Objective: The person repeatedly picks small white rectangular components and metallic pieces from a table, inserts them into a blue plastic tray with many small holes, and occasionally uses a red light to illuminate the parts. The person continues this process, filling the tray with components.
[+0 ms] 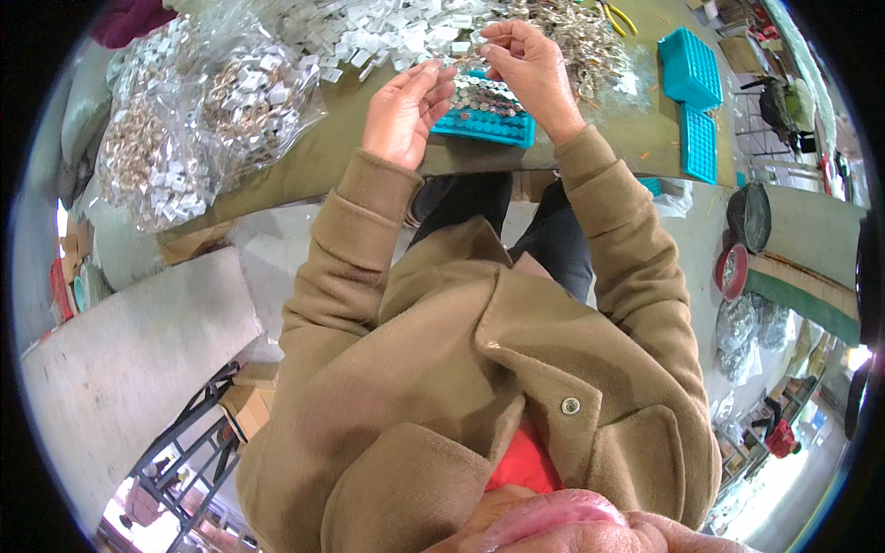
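Note:
My left hand [406,109] and my right hand [527,66] are raised together over a teal grid tray [489,129] on the olive table [304,157]. The tray is filled with several small round metal pieces [484,94]. Fingertips of both hands pinch toward each other above the tray; a tiny piece seems to sit between them, too small to make out. Behind the hands lies a heap of small white tags and metal rings [387,28]. Tan sleeves cover both forearms.
Clear plastic bags of rings and white tags [184,120] lie at the table's left. Two more teal trays [690,69] [699,143] sit at the right. Yellow-handled pliers [616,17] lie at the back. A grey board [129,359] leans lower left; round pans [749,217] stand at the right.

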Tool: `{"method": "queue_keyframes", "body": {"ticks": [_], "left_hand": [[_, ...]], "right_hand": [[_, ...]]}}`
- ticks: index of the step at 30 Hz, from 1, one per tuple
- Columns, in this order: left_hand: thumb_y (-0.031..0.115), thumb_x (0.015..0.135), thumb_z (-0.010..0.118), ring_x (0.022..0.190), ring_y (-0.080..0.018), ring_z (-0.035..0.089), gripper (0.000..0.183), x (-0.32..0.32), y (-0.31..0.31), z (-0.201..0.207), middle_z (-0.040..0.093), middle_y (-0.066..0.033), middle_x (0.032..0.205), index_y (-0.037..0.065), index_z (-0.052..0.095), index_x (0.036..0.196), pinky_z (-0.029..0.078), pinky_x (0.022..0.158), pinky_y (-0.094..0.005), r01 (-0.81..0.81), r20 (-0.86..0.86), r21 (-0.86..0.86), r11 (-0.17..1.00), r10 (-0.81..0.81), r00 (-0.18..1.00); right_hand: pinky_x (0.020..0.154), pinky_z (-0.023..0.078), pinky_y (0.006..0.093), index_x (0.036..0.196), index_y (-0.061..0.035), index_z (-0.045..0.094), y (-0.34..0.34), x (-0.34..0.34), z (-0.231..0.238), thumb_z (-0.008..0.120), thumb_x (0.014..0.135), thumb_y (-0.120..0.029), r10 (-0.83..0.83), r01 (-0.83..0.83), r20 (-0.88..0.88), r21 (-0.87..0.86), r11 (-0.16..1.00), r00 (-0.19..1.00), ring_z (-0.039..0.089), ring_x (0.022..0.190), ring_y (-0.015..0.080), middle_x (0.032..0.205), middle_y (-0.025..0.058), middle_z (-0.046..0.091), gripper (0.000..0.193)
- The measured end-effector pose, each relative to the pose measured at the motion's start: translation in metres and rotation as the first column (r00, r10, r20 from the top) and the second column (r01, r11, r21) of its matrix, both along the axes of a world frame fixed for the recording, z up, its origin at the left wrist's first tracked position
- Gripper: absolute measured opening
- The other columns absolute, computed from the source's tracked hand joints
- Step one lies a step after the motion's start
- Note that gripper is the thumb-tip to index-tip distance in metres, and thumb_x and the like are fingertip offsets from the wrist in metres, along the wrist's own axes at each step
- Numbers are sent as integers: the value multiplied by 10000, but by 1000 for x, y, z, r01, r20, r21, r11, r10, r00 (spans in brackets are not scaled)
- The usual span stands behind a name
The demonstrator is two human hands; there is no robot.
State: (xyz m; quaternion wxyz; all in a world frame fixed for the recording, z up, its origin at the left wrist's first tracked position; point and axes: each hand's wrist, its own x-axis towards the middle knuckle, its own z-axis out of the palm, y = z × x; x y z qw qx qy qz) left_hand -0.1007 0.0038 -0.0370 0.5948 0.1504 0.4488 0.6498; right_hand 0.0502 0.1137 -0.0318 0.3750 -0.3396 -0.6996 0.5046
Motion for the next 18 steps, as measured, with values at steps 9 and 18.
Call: {"method": "queue_keyframes", "body": {"ticks": [9,18], "left_hand": [[189,934,632,688,-2,514,176,-8,-10,-1,684,11,1019,78,663,1066,415,571,-138,-139,-17,-37,990,139,990],[204,936,630,672,5,467,148,-4,-29,7,688,7,1042,92,671,1023,370,555,-149,-41,-98,101,994,51,994]], "right_hand": [[640,498,219,1080,3,599,-36,-24,7,618,901,-52,-46,-27,-271,-259,966,962,600,697,81,809,27,622,188],[602,461,215,1090,4,602,-71,-9,13,607,909,-60,-7,-83,-242,-361,929,970,556,655,64,737,5,584,193]]}}
